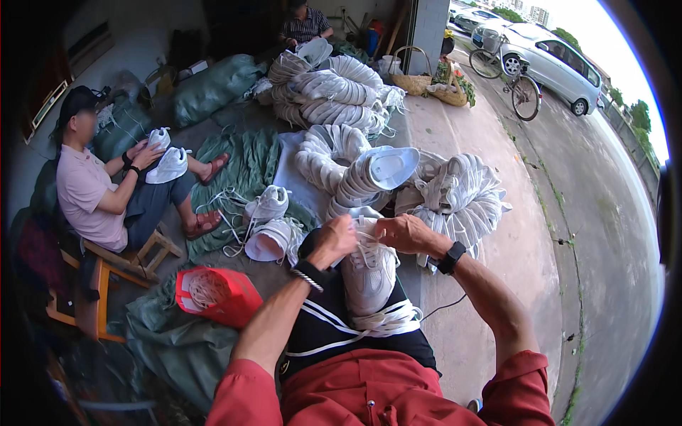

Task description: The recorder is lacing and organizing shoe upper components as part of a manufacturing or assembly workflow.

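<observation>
A white sneaker (368, 280) rests on my lap, toe toward me, with lace threaded across its front. My left hand (337, 240) is closed in a pinch at the left side of the shoe's opening, and my right hand (408, 234) pinches at the right side. Each appears to grip a shoelace, though the fingers mostly hide it. A bundle of loose white shoelaces (387, 319) lies across my lap below the toe, with strands running left over my dark trousers.
Nested white shoe uppers (312, 160) curve ahead of me, with another bunch (462, 199) to the right. A red bag (217, 295) of laces stands at left. One seated person (106, 174) handles white shoes; another person (305, 27) sits behind the far pile.
</observation>
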`<act>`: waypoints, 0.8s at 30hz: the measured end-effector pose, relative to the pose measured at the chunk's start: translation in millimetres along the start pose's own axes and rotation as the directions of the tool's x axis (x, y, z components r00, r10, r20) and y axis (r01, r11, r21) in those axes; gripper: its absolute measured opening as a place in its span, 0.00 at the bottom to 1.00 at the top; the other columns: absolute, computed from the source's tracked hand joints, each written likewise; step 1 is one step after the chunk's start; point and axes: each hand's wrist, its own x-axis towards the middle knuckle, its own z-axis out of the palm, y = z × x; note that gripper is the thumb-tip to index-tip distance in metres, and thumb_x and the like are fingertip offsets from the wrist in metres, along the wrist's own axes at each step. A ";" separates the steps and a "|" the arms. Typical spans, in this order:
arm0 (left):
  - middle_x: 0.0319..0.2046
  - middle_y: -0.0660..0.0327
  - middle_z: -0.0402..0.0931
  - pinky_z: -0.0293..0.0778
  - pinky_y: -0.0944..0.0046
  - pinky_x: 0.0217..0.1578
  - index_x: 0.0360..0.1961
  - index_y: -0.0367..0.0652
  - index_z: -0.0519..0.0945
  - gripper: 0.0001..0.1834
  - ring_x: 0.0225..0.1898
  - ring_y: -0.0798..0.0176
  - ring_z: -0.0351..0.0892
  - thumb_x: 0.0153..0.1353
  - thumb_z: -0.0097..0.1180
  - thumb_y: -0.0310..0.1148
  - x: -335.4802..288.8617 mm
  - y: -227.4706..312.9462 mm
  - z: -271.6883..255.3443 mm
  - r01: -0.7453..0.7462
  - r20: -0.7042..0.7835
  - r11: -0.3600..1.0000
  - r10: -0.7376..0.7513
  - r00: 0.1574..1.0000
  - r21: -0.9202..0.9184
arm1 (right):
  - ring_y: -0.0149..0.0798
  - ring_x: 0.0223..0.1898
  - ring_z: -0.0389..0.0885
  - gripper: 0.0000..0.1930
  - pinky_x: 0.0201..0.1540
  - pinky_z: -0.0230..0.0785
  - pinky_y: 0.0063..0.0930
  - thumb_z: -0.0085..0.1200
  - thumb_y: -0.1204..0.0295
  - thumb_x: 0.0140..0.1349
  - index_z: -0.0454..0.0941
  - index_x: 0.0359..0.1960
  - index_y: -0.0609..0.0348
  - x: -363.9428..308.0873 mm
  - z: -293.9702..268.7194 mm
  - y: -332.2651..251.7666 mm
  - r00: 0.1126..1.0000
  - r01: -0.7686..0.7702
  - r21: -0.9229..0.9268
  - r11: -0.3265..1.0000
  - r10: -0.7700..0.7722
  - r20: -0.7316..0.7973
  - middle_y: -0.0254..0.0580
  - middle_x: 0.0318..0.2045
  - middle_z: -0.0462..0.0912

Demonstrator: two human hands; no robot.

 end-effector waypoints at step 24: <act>0.16 0.63 0.68 0.58 0.71 0.12 0.25 0.45 0.68 0.07 0.14 0.65 0.67 0.60 0.47 0.33 -65.1 -74.1 -72.5 0.370 0.392 -0.224 -0.061 0.918 -0.902 | 0.20 0.18 0.64 0.18 0.21 0.58 0.15 0.45 0.58 0.64 0.77 0.33 0.62 0.6 -37.4 -40.9 0.964 -0.265 0.751 0.604 0.145 0.224 0.24 0.18 0.68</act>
